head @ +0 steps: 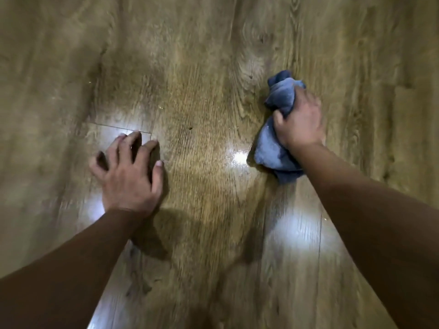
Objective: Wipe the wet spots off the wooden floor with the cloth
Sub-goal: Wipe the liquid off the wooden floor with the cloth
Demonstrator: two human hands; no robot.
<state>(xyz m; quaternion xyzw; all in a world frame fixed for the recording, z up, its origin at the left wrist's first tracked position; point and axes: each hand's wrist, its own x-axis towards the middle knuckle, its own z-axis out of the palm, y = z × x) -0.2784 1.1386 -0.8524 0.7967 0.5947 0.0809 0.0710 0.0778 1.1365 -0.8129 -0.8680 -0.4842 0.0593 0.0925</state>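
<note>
A crumpled blue cloth (276,129) lies bunched on the wooden floor (202,67) at the right. My right hand (298,119) grips it from above, fingers curled round its middle, and holds it down on the boards. A small wet, shiny patch (238,156) glints just left of the cloth's lower end. My left hand (128,172) rests on the floor at the left with its fingers spread and slightly arched, holding nothing. Tiny bright specks (164,106) dot the boards between the hands.
Brown wood-grain planks fill the whole view, with a plank joint (118,128) just beyond my left fingertips. Pale light reflections (297,227) lie on the boards near both forearms. The image is blurred by motion.
</note>
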